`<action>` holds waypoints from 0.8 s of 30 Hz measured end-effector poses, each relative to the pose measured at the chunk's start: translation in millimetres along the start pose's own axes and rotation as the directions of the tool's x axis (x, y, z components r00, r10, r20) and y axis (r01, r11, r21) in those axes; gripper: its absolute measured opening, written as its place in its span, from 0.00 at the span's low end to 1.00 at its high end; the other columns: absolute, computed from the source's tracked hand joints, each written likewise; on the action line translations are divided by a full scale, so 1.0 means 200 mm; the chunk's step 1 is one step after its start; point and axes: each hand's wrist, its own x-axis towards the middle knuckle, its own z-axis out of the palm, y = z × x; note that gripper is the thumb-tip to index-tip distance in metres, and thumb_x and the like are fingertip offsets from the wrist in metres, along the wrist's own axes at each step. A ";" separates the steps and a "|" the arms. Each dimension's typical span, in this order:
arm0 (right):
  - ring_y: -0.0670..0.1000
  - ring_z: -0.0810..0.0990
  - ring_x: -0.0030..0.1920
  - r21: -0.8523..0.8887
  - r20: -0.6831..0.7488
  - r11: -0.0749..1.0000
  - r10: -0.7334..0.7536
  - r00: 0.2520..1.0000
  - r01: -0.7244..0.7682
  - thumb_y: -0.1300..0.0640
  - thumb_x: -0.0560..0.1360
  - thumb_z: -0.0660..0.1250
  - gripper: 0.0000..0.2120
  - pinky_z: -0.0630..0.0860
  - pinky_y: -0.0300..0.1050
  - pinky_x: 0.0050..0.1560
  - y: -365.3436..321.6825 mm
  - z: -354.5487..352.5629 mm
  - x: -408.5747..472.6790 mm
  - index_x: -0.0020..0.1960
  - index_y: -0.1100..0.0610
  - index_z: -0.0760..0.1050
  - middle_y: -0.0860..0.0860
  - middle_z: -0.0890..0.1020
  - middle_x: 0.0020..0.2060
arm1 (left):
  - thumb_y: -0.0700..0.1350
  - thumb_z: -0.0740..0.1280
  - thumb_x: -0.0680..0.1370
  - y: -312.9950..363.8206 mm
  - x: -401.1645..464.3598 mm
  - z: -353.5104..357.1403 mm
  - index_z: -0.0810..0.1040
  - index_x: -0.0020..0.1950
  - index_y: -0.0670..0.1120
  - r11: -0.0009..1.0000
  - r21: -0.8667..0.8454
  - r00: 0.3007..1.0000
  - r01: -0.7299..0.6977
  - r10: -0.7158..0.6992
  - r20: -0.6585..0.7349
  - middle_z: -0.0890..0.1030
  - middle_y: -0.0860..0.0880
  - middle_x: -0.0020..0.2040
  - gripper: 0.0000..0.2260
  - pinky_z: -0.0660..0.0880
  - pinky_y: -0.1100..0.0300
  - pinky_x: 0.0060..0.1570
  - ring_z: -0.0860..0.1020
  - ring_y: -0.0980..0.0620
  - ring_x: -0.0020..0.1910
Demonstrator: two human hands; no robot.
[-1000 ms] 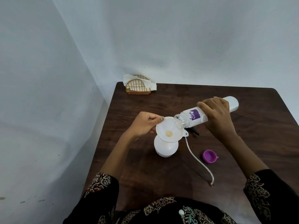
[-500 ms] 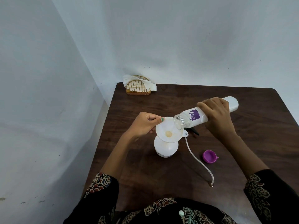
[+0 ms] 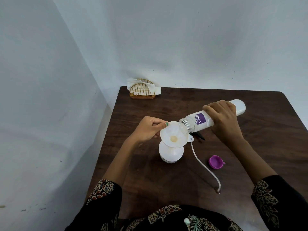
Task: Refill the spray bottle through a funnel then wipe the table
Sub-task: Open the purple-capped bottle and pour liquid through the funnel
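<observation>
A white spray bottle [image 3: 170, 154] stands on the dark wooden table [image 3: 175, 105] with a white funnel [image 3: 174, 136] set in its neck. My left hand [image 3: 148, 129] pinches the funnel's left rim. My right hand [image 3: 224, 120] grips a white refill bottle [image 3: 200, 121] with a purple label, tilted so its open mouth lies over the funnel's right edge. The spray head [image 3: 198, 135] lies behind the funnel, mostly hidden, and its white dip tube [image 3: 205, 169] trails across the table toward me.
A purple cap [image 3: 215, 162] lies open side up to the right of the tube. A gold wire napkin holder [image 3: 142, 91] with white napkins stands at the table's far left corner, against the wall. Pale walls close off the left and the back.
</observation>
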 end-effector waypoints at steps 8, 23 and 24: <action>0.61 0.80 0.48 -0.002 -0.019 1.000 -0.006 1.000 0.006 0.63 0.58 0.80 0.30 0.71 0.60 0.56 0.00 0.00 0.01 0.54 0.57 0.69 0.59 0.81 0.46 | 0.45 0.65 0.78 0.00 0.00 0.00 0.81 0.56 0.46 1.000 -0.002 1.000 -0.008 0.008 0.005 0.84 0.45 0.50 0.10 0.72 0.70 0.31 0.77 0.51 0.40; 0.61 0.80 0.47 0.010 -0.020 1.000 -0.006 1.000 0.006 0.62 0.58 0.80 0.29 0.71 0.61 0.56 0.00 -0.01 0.01 0.54 0.58 0.69 0.59 0.81 0.46 | 0.45 0.65 0.78 0.00 0.00 -0.01 0.81 0.57 0.45 1.000 0.012 1.000 -0.004 0.004 0.007 0.83 0.44 0.51 0.10 0.72 0.68 0.32 0.77 0.51 0.40; 0.61 0.80 0.48 0.009 -0.019 1.000 -0.005 1.000 0.006 0.62 0.58 0.80 0.30 0.71 0.61 0.56 0.00 -0.01 0.01 0.54 0.58 0.69 0.59 0.81 0.46 | 0.45 0.65 0.78 0.00 0.00 -0.01 0.81 0.57 0.45 1.000 0.011 1.000 -0.004 0.004 0.008 0.83 0.44 0.51 0.10 0.72 0.69 0.32 0.77 0.51 0.40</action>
